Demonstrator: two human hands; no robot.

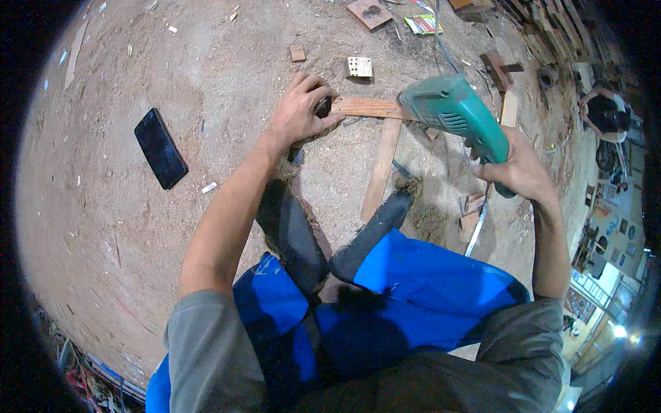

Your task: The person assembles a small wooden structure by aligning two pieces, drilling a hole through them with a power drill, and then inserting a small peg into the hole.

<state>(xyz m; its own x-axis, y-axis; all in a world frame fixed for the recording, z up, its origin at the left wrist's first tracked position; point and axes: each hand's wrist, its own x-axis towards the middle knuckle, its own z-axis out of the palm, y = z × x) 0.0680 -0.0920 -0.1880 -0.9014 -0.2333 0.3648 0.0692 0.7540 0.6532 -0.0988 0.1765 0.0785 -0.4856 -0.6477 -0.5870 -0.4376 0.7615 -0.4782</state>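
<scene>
My left hand (299, 110) presses down on the left end of a short reddish wooden strip (368, 107) lying on the dusty floor. That strip crosses the top of a longer pale wooden slat (382, 168) that runs toward my feet. My right hand (516, 168) grips the handle of a green power drill (458, 113), whose nose points down at the right end of the reddish strip. My dark shoes (292, 234) stand on either side of the slat.
A black phone (160, 148) lies on the floor to the left. Small wood blocks (359, 67) and offcuts (297, 54) lie beyond the work. Stacked timber (551, 27) and another person (606, 110) are at the far right. Sawdust covers the ground.
</scene>
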